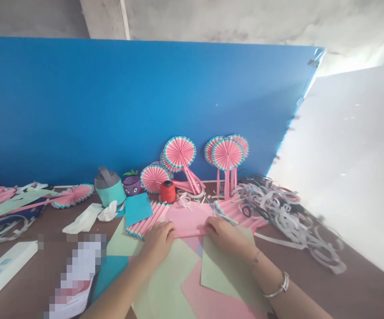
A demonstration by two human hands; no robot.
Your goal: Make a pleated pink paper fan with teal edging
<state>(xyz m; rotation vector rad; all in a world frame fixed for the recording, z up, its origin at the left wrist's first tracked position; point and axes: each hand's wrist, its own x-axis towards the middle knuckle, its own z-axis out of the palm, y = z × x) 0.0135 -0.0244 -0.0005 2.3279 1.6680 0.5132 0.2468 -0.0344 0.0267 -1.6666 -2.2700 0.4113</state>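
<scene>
A sheet of pink paper (192, 217) lies in front of me, its near edge turned up into a narrow fold. My left hand (160, 241) pinches the left end of that fold, and my right hand (223, 232) pinches the right end. Both hands are closed, with the fingertips partly hidden. Under them spread pale green sheets (168, 274) and another pink sheet (208, 292). Pleated pink paper with blue and cream edges (152, 221) sits beside my left hand, partly under a small blue sheet (138, 209). More pleated pink paper (233, 210) lies beyond my right hand.
Finished round paper fans (228, 153) lean against the blue partition (128, 106). A red thread spool (168, 192), a purple pot (132, 185) and a teal-grey container (110, 190) stand at the back. Tangled white paper strips (288, 217) cover the right side. Crumpled tissue (85, 218) lies left.
</scene>
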